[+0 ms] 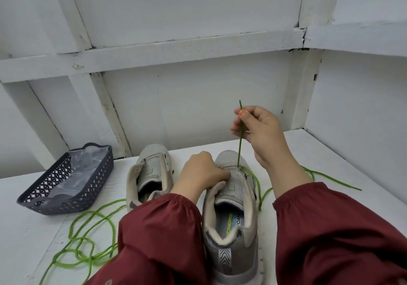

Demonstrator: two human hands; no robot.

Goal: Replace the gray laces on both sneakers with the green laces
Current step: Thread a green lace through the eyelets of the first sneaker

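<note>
Right hand (258,130): pinches a green lace (240,143), taut and rising from the near sneaker's (231,198) front eyelets.
Left hand (201,171): fingers curled on that sneaker's tongue.
Far sneaker (149,172): unlaced, at 10 o'clock of the near one.
Loose lace (88,212): coiled on the table (319,150), 8 o'clock.
Basket (66,183): 9 o'clock.

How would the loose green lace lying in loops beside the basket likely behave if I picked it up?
Probably floppy: the loose green lace lies in slack, overlapping loops on the table, so it would likely droop and trail rather than hold shape. Those crossed loops might snag into a tangle. It looks thin, so probably very light.
</note>
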